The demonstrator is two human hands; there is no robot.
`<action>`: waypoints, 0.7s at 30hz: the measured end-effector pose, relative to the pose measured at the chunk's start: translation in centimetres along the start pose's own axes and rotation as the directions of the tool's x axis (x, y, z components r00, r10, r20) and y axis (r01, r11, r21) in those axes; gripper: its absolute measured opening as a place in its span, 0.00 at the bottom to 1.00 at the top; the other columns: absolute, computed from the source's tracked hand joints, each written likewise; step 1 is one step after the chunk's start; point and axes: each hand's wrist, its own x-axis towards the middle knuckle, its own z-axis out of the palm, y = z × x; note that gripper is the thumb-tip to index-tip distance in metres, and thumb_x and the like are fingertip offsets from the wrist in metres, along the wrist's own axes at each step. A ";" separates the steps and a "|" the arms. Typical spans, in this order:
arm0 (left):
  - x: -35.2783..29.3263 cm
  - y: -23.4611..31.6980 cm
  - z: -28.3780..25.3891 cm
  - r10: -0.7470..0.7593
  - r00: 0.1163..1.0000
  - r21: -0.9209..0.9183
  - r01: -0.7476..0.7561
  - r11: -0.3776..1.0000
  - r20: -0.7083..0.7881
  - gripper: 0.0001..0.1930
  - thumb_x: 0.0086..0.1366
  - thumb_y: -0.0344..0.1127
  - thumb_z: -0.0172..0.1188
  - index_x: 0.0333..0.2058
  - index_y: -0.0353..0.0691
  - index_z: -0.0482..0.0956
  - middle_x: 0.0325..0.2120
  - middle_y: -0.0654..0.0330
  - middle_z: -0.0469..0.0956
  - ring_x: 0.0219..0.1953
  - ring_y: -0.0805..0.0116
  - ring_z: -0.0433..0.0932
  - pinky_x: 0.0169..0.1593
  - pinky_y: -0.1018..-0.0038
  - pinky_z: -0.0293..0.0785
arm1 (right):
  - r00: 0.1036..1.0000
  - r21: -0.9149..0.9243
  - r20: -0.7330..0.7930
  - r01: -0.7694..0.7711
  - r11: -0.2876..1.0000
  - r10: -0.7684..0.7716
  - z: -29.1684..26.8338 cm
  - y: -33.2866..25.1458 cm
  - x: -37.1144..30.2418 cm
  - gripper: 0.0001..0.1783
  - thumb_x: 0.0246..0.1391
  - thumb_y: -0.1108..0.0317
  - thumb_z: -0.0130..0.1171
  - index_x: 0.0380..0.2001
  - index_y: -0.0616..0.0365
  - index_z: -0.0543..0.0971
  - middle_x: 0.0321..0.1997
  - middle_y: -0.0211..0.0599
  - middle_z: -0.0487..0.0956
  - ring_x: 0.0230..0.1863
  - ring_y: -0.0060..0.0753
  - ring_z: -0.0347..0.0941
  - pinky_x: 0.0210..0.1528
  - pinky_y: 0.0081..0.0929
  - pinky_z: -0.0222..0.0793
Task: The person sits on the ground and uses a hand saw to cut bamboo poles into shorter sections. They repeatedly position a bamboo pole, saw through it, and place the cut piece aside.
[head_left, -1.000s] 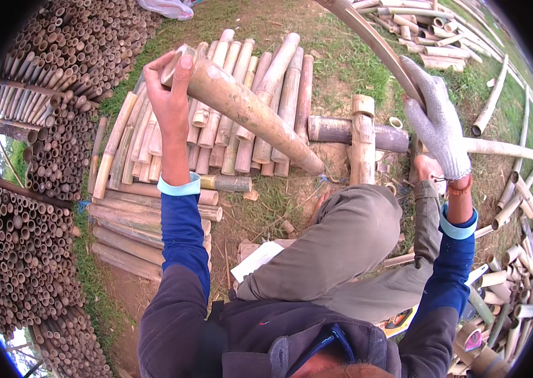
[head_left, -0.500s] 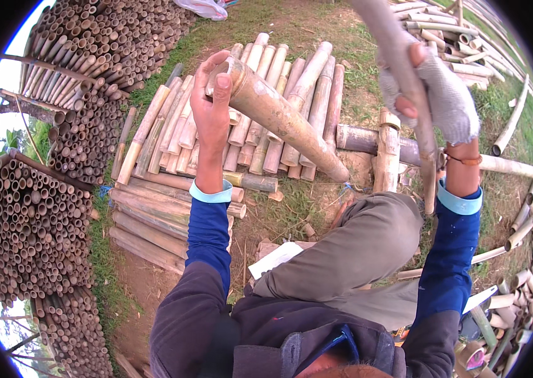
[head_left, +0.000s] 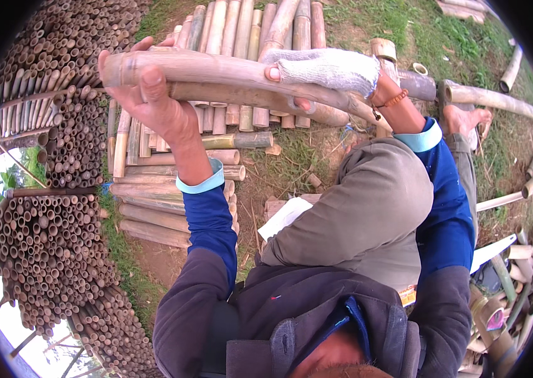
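A thick, cut length of bamboo slants from my left hand toward the ground in front of my knee. Across its upper side lies a long, slightly curved wooden stick. My left hand is bare and curls around the left end, where stick and bamboo overlap; its thumb shows in front and its fingertips behind. In a grey-white fingerless glove, my right hand grips the stick near its middle. The stick hides the bamboo's upper end.
Many cut bamboo lengths lie in rows ahead, with more stacked crosswise at left. Tall bamboo stacks rise at far left. A bamboo crosspiece lies beyond my bent knee. Scraps lie at right.
My right hand has swung the stick from raised at the upper right down and left, so it now lies along the bamboo. My left hand and the bamboo's upper end have shifted left.
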 end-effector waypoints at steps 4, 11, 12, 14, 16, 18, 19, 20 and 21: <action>0.7 -0.4 -2.4 -0.041 0.988 0.070 0.052 0.996 -0.150 0.39 0.64 0.53 0.76 0.65 0.37 0.69 0.49 0.50 0.77 0.51 0.52 0.82 0.59 0.54 0.85 | 0.948 -0.489 -0.245 0.059 0.870 -0.202 -1.2 5.7 1.6 0.44 0.62 0.29 0.65 0.67 0.51 0.74 0.51 0.45 0.81 0.52 0.42 0.79 0.60 0.37 0.74; 1.1 -3.1 -6.7 -0.117 0.928 0.252 0.215 0.943 -0.354 0.39 0.68 0.53 0.72 0.68 0.33 0.70 0.58 0.49 0.76 0.58 0.53 0.79 0.67 0.55 0.75 | 0.887 -0.849 -0.257 -0.017 0.528 -0.384 -0.6 23.1 1.3 0.46 0.47 0.58 0.77 0.69 0.57 0.70 0.66 0.52 0.77 0.66 0.56 0.74 0.70 0.49 0.70; 0.7 -3.6 -9.0 -0.187 0.901 0.231 0.293 0.928 -0.392 0.39 0.69 0.53 0.71 0.68 0.32 0.70 0.60 0.49 0.76 0.59 0.52 0.78 0.67 0.54 0.75 | 0.888 -0.827 -0.285 -0.037 0.561 -0.362 0.4 24.5 1.6 0.46 0.46 0.60 0.78 0.69 0.57 0.71 0.65 0.51 0.77 0.66 0.55 0.74 0.70 0.49 0.70; -1.9 -5.9 -12.5 -0.283 0.853 0.181 0.392 0.902 -0.438 0.39 0.72 0.55 0.68 0.70 0.33 0.67 0.64 0.48 0.74 0.64 0.52 0.76 0.69 0.52 0.74 | 0.876 -0.785 -0.386 -0.146 0.602 -0.290 1.5 26.8 1.3 0.46 0.44 0.62 0.79 0.68 0.56 0.72 0.64 0.48 0.78 0.67 0.54 0.74 0.70 0.49 0.70; -3.8 -9.2 -20.4 -0.429 0.738 0.081 0.544 0.835 -0.521 0.39 0.74 0.58 0.64 0.71 0.36 0.67 0.67 0.51 0.72 0.67 0.55 0.73 0.72 0.55 0.71 | 0.817 -0.851 -0.361 -0.090 0.518 -0.451 1.7 29.3 2.5 0.41 0.43 0.62 0.79 0.63 0.55 0.75 0.59 0.44 0.79 0.65 0.53 0.75 0.68 0.50 0.71; -7.3 -11.7 -25.3 -0.505 0.664 0.051 0.631 0.774 -0.552 0.39 0.74 0.62 0.61 0.73 0.42 0.67 0.69 0.51 0.71 0.68 0.53 0.73 0.71 0.50 0.71 | 0.785 -0.870 -0.357 -0.083 0.486 -0.505 1.4 29.8 3.5 0.38 0.44 0.63 0.79 0.60 0.52 0.77 0.55 0.44 0.80 0.59 0.53 0.78 0.63 0.50 0.74; -8.8 -12.9 -27.4 -0.559 0.610 0.017 0.684 0.729 -0.561 0.41 0.73 0.65 0.60 0.74 0.45 0.66 0.69 0.51 0.72 0.68 0.51 0.73 0.71 0.47 0.71 | 0.815 -0.867 -0.343 -0.084 0.490 -0.467 0.6 29.9 3.7 0.37 0.43 0.62 0.79 0.60 0.51 0.78 0.53 0.44 0.81 0.57 0.53 0.79 0.60 0.50 0.75; -10.5 -14.2 -29.0 -0.608 0.546 -0.018 0.735 0.677 -0.577 0.42 0.72 0.68 0.60 0.75 0.48 0.65 0.69 0.51 0.72 0.68 0.50 0.73 0.71 0.44 0.71 | 0.847 -0.865 -0.322 -0.081 0.495 -0.423 -0.4 30.3 3.6 0.37 0.43 0.62 0.79 0.59 0.49 0.79 0.51 0.44 0.81 0.54 0.53 0.80 0.57 0.50 0.76; -11.7 -15.6 -30.1 -0.641 0.501 -0.020 0.779 0.627 -0.582 0.41 0.72 0.68 0.59 0.74 0.49 0.67 0.68 0.52 0.72 0.68 0.50 0.73 0.70 0.43 0.72 | 0.877 -0.863 -0.293 -0.072 0.500 -0.380 -0.7 30.5 3.4 0.37 0.42 0.62 0.79 0.59 0.48 0.79 0.49 0.44 0.81 0.52 0.53 0.81 0.54 0.50 0.77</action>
